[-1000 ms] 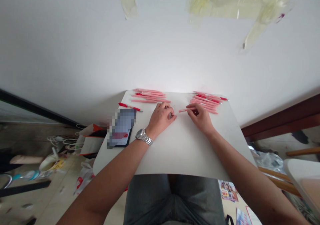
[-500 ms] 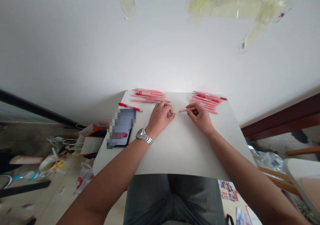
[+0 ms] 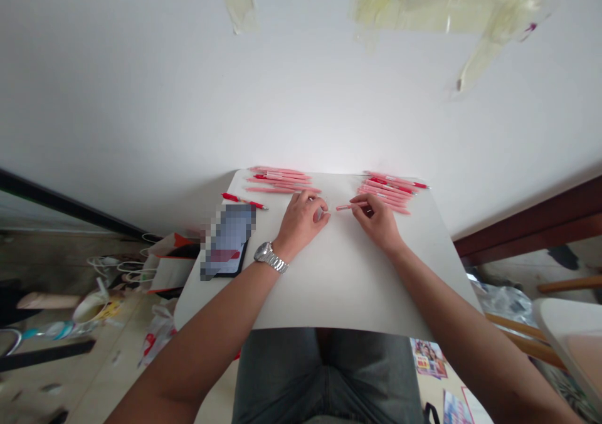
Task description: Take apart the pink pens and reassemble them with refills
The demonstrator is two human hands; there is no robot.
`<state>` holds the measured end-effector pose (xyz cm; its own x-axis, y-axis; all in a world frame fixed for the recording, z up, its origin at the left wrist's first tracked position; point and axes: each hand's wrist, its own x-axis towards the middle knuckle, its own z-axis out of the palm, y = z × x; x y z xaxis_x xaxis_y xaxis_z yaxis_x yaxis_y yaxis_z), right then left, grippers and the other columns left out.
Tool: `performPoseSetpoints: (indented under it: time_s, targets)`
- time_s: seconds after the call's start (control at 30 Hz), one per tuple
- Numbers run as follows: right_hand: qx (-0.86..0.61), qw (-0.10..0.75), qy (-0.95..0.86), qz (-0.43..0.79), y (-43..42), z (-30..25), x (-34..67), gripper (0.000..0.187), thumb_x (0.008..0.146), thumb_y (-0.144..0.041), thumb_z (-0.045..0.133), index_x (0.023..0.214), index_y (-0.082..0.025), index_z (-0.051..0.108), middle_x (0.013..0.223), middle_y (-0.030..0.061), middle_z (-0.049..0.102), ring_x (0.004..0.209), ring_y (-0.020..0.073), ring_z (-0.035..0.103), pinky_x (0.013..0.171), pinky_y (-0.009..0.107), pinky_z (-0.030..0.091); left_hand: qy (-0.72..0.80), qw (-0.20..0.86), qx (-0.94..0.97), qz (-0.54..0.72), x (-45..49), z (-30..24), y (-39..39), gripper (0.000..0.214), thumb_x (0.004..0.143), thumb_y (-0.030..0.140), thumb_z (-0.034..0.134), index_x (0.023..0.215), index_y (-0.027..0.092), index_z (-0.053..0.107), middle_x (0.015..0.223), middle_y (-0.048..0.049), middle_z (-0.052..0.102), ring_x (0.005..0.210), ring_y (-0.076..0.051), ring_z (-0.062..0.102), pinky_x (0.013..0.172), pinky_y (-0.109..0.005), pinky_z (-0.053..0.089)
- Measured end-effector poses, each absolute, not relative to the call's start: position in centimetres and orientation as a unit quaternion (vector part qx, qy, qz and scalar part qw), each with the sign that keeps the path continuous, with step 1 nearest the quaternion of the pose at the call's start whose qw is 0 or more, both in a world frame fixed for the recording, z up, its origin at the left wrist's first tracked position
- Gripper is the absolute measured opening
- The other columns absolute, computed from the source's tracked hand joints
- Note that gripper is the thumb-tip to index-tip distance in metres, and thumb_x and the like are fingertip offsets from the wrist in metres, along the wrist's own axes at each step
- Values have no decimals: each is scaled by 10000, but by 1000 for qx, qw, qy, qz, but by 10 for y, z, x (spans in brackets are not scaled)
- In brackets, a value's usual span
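Holding pink pen (image 3: 343, 207), rt of ctr: R hand (image 3: 377, 221), grip clamped on it. L hand (image 3: 302, 219) ctr; can't tell grip.

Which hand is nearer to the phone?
Left. The left hand is to the right of the phone; the right hand, holding a pen, is farther right.

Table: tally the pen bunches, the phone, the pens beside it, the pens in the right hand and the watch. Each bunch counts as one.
Pen bunches: 2 (left bunch, right bunch)
Phone: 1
Red pen beside it: 1
Pink pen in right hand: 1
Watch: 1
Total: 6; single pens within bunches overlap too much to count.
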<state>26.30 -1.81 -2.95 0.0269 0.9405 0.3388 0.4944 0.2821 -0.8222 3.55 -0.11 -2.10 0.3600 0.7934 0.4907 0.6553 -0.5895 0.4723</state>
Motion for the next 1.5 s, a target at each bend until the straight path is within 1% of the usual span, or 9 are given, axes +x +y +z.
performPoseSetpoints:
  time_s: [0.13, 0.3, 0.4, 0.63, 0.87, 1.1, 1.17, 1.33, 1.5]
  targets:
    - [-549, 459, -655, 241, -19, -28, 263, 225, 933, -424, 641, 1008, -222, 706, 870, 45, 731, 707, 179, 638, 658, 323, 498, 435, 96, 820, 358, 35, -20, -1, 52, 927, 205, 698, 947, 248, 679, 1057, -71, 625, 1306, -277, 570, 1107, -467, 470]
    - [-547, 463, -653, 245, -19, -28, 262, 258, 950, -466, 636, 1005, -224, 706, 887, 52, 741, 728, 187, 659, 666, 324, 503, 456, 94, 807, 362, 34, -16, -2, 61, 950, 193, 645, 925, 237, 678, 1175, -77, 647, 1215, -266, 596, 1117, -457, 461]
    - [-543, 466, -651, 252, -19, -27, 261, 277, 960, -487, 630, 1004, -222, 701, 902, 58, 743, 741, 191, 672, 666, 323, 506, 467, 95, 797, 371, 33, -14, -3, 62, 951, 192, 637, 952, 236, 680, 1224, -74, 652, 1172, -263, 598, 1098, -450, 471]
    - [-533, 467, -659, 252, -20, -25, 259, 273, 963, -471, 634, 1031, -217, 708, 953, 63, 760, 777, 194, 702, 674, 319, 524, 461, 90, 793, 387, 33, -12, -1, 93, 958, 182, 619, 1021, 235, 662, 1184, -62, 677, 1155, -249, 602, 1083, -431, 474]
    - [-559, 435, -683, 180, -18, -31, 264, 310, 970, -403, 595, 1131, -208, 774, 1006, 85, 781, 781, 199, 687, 683, 331, 527, 478, 76, 785, 387, 32, -13, 0, 66, 965, 196, 610, 996, 233, 654, 1161, -58, 685, 1145, -248, 608, 1070, -419, 474]
    - [-572, 406, -704, 112, -20, -33, 265, 343, 982, -360, 585, 1203, -197, 790, 941, 68, 768, 681, 170, 641, 689, 323, 504, 512, 47, 777, 364, 25, -15, 5, 131, 982, 203, 572, 1036, 235, 687, 1134, -77, 666, 1126, -269, 603, 1059, -439, 468]
    - [-572, 397, -710, 108, -21, -32, 265, 337, 984, -356, 584, 1201, -200, 790, 919, 66, 760, 694, 175, 651, 691, 318, 502, 523, 36, 776, 351, 22, -16, 7, 167, 975, 172, 553, 1047, 233, 690, 1129, -86, 656, 1108, -276, 601, 1042, -446, 473]
    - [-574, 394, -710, 105, -21, -29, 264, 268, 963, -339, 610, 1138, -223, 776, 992, 68, 766, 764, 186, 680, 714, 314, 504, 551, 20, 770, 322, 16, -21, 11, 211, 951, 120, 530, 1050, 227, 682, 1106, -90, 649, 1072, -280, 606, 1002, -442, 484]
    - [-590, 375, -704, 124, -20, -30, 266, 207, 920, -330, 649, 1076, -229, 740, 884, 39, 738, 724, 183, 657, 683, 304, 481, 572, 10, 767, 292, 15, -23, 14, 175, 957, 136, 525, 1018, 223, 664, 1067, -90, 652, 1031, -283, 617, 943, -431, 493]
